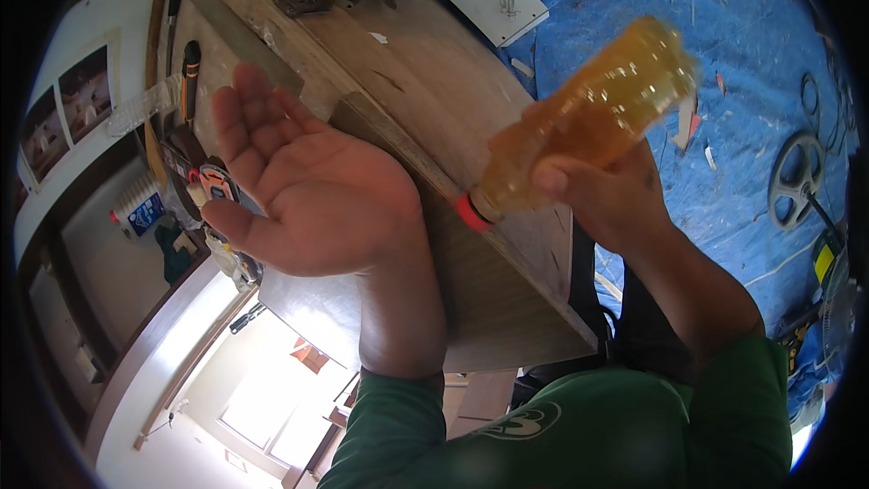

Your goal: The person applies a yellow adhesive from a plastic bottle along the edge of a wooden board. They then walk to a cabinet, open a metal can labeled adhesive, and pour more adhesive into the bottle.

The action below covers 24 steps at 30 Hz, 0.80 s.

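Observation:
My right hand [601,190] is closed around a clear plastic bottle [590,115] of yellowish-orange liquid. The bottle is tilted, its red cap [473,212] pointing down to the left, over the edge of a wooden board [502,312]. Whether the cap touches the board I cannot tell. To the left, my left hand [319,197] is raised palm up with its fingers apart and nothing in it. Behind its fingers lie an orange-and-black utility knife [191,78] and an orange-and-grey tool [217,180].
Wooden panels [407,47] stretch across the middle. A blue tarp [733,27] with scraps covers the floor at right, where a grey spoked wheel [798,180] lies. A white board [492,3] is near the top. A white bottle [139,214] stands at left.

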Tool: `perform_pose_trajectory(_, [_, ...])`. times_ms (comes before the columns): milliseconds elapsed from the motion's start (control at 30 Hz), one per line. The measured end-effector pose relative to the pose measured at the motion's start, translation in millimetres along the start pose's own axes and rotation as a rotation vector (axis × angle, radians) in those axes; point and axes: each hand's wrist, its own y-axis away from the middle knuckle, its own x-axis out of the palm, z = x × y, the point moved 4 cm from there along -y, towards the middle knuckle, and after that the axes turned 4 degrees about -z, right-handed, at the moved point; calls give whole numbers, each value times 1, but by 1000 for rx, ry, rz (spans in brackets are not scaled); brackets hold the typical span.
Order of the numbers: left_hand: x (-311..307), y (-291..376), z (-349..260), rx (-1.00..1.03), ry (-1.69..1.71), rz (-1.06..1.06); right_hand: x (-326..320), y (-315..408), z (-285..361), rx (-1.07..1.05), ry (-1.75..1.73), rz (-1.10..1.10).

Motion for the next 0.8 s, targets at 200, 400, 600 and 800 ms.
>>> perform_pose_trajectory(200, [1,-2,1,7,7,12,24,-44,1,-27,-122,19])
perform_pose_trajectory(400, [0,-2,1,2,23,25,16,-46,-3,26,-126,21])
perform_pose_trajectory(600, [1,0,2,-15,21,0,-35,35,-29,159,-204,-198])
perform_pose_trajectory(800, [-3,-1,-1,-2,22,7,-56,17,-24,181,-148,-103])
